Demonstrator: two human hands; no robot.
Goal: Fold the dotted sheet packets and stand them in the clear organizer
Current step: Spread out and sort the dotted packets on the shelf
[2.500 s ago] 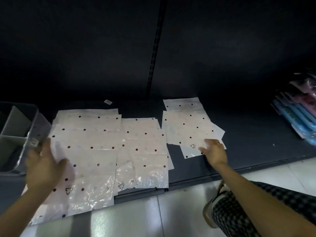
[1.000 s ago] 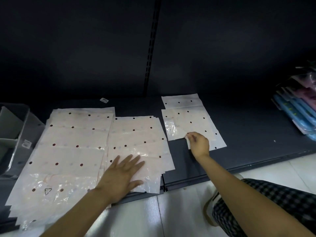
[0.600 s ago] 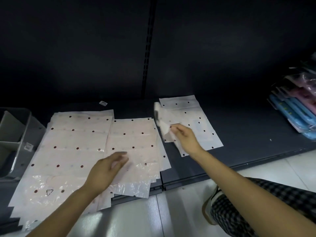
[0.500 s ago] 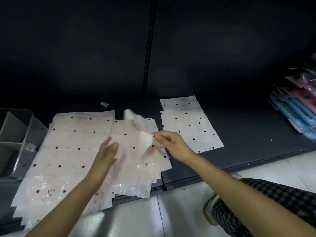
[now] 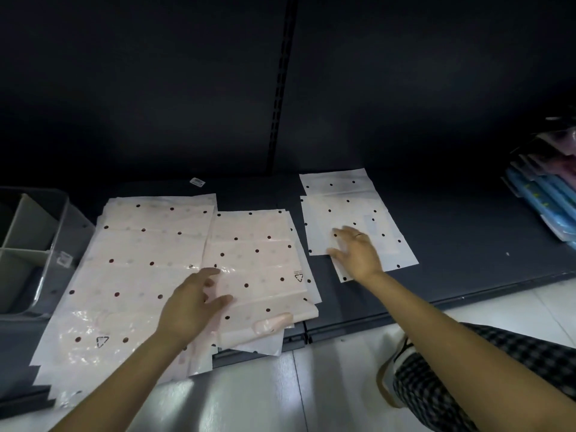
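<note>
Lying under spread fingers [image 5: 339, 232]: packet [image 5: 378, 235]

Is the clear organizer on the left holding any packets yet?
Empty as far as shown: the clear organizer has grey dividers with nothing dotted between them. Its left part is cut off, so that side cannot be told.

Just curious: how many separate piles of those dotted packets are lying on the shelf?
3: left pile beside the clear organizer, middle pile under the left hand, right pile under the right hand. Packets within each overlap, uncountable.
</note>
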